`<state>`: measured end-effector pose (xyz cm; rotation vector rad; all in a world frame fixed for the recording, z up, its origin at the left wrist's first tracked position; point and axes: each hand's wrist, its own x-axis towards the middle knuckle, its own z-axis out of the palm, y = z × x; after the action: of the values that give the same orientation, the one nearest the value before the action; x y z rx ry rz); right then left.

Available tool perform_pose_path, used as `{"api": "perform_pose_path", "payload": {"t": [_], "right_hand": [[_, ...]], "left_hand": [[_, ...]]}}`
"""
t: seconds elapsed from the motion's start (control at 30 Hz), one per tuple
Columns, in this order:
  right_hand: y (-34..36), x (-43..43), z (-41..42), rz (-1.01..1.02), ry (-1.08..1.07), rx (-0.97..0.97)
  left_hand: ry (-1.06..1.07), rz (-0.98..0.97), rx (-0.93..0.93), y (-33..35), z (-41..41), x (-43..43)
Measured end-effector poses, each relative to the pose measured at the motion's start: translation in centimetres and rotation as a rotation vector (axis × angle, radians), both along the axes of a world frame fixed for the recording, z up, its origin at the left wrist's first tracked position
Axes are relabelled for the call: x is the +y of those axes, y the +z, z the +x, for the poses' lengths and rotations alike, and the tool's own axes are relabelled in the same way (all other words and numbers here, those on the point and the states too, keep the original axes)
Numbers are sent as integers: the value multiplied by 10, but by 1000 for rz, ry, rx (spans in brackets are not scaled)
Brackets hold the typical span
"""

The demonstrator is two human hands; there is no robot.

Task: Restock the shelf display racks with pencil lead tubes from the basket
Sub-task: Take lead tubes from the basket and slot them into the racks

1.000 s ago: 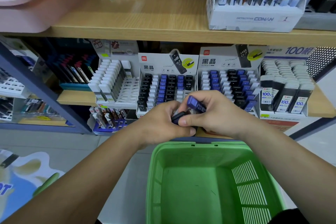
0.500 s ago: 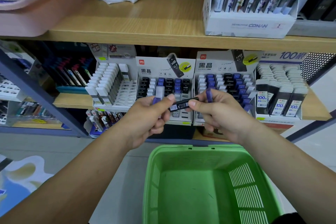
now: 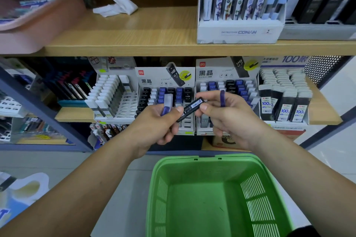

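Observation:
A black lead tube [image 3: 191,107] with a white barcode label lies slanted between my two hands, pinched at both ends. My left hand [image 3: 160,123] pinches its lower end and also holds an upright tube with a clear top and blue base [image 3: 166,104]. My right hand [image 3: 227,119] pinches the upper end and grips a blue tube [image 3: 222,98] that sticks up behind the fingers. Both hands hover in front of two white display racks [image 3: 146,79] [image 3: 212,72] filled with black, blue and white tubes. The green basket [image 3: 173,163] below shows no tubes inside.
A white rack of white-capped tubes [image 3: 109,94] stands left of the two racks and a "100" tube rack [image 3: 283,100] right. The wooden shelf above [image 3: 154,44] carries a CONAN box [image 3: 238,32], crumpled paper [image 3: 117,5] and a pink tub [image 3: 38,31].
My hands have risen from above the basket toward the racks and drawn apart. The black tube, earlier bunched between them, is now stretched out between both hands' fingertips.

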<state>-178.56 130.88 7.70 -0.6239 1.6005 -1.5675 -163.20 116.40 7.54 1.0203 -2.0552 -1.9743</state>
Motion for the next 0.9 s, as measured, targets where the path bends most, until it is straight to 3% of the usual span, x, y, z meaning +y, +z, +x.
{"api": "perform_pose_path", "payload": {"t": [0.3, 0.57, 0.8, 0.9], "right_hand": [[3, 27, 7, 40, 70, 89], [8, 34, 15, 79, 105, 74], [-1, 28, 4, 297, 180, 81], [-6, 24, -1, 330, 220, 182]], "left_hand": [[223, 112, 192, 34, 9, 37], [212, -77, 151, 55, -10, 40], [148, -587, -4, 22, -30, -17], [46, -743, -30, 4, -51, -35]]}}
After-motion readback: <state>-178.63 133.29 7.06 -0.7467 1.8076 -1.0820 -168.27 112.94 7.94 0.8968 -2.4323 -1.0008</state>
